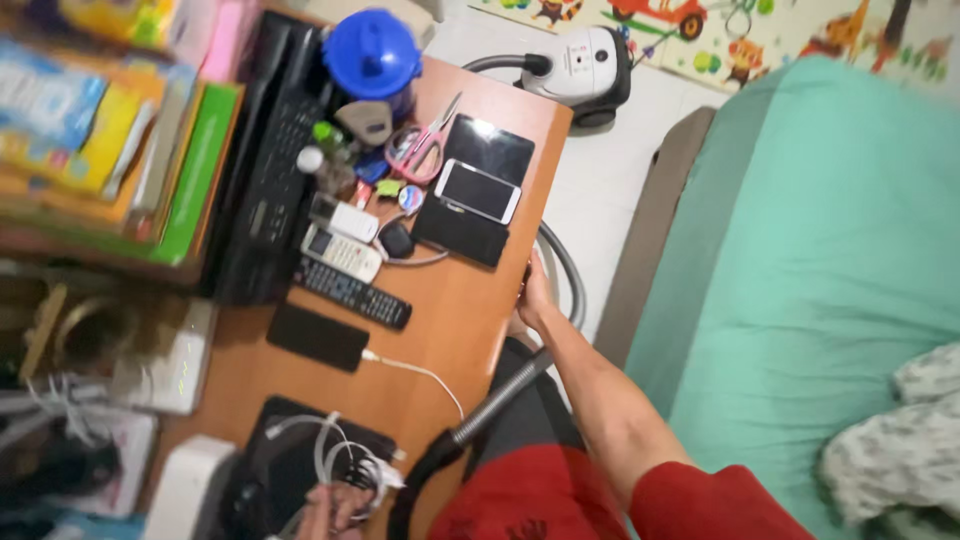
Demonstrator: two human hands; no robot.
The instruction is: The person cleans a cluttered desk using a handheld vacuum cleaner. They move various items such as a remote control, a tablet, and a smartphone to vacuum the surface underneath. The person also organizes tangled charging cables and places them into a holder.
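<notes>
Seen from the head camera, looking down on an orange-brown wooden worktop (pixel 455 330) crowded with small electronics; all places here are given from that worktop. Right hand (pixel 533 296) rests at its bed-side edge, about midway along, touching the grey vacuum hose (pixel 563 262) that curves down just past that edge; whether the fingers are closed on the hose or only pressing the edge, cannot tell, since they are turned away and blurred. Forearm bare, red sleeve at the elbow. The hose's black-to-grey section runs on below the worktop's near corner, across the person's lap. Left hand (pixel 335 515) is at the near end of the worktop, at the bottom of the frame, fingers curled round a tangle of white cable (pixel 340 462) lying over a black pouch (pixel 300 445). A second thin white cable (pixel 415 372) runs across the bare wood from a black phone (pixel 318 337). Further up the worktop: a black remote (pixel 352 293), a white remote (pixel 342 252), a white phone (pixel 478 190) stacked on dark tablets, pink-handled scissors (pixel 425 140), a blue-lidded jar (pixel 372 55) at the far end. White canister vacuum (pixel 585 68) stands on the floor beyond the far corner. A green-sheeted bed (pixel 820 250) lies alongside, across the narrow floor gap.
</notes>
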